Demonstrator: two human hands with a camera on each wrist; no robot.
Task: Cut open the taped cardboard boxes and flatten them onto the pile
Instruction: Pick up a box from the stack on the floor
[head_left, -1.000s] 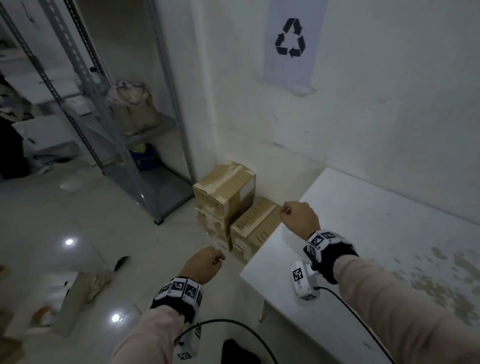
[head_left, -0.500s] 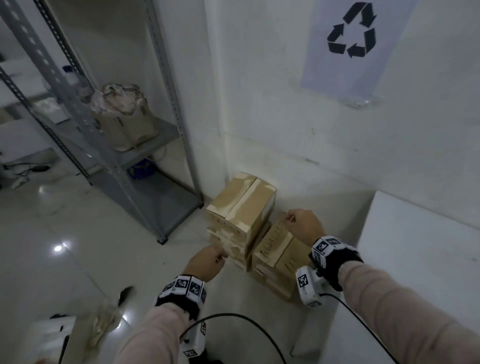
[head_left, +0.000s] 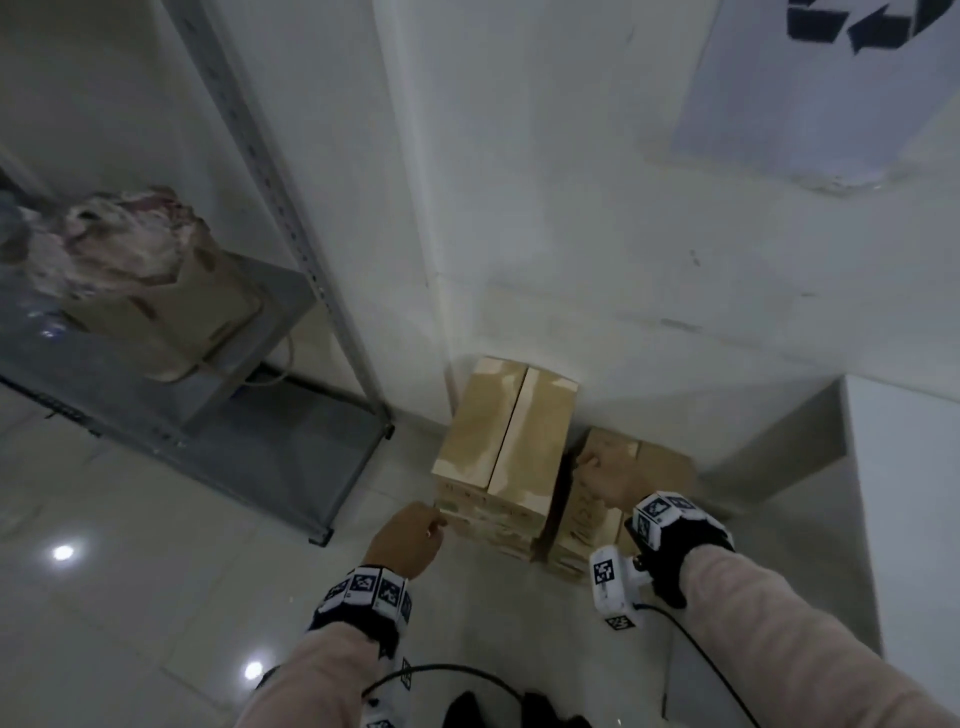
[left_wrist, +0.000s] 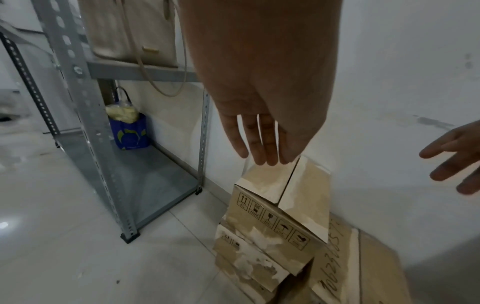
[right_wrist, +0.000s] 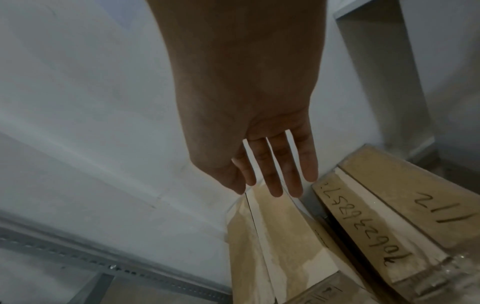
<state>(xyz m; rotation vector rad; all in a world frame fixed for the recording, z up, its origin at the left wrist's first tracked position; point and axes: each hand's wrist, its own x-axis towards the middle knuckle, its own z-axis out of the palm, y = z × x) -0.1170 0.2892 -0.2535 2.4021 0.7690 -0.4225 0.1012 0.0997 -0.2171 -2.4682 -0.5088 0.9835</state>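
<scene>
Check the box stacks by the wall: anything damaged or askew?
Yes. The top box sits tilted on its stack, its corner overhanging the front. The boxes beneath have surface paper torn off in pale patches. Both hands, left and right, are empty.

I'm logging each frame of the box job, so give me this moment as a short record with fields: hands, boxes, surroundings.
left hand: open, fingers straight, above the top box, holds nothing
right hand: open, fingers spread, holds nothing
top box: closed, stacked on other boxes, against the wall
marked box: lower, right of the stack, handwritten digits on the flap
metal shelf: left of the boxes, beige bag on it
cutter: none visible
</scene>
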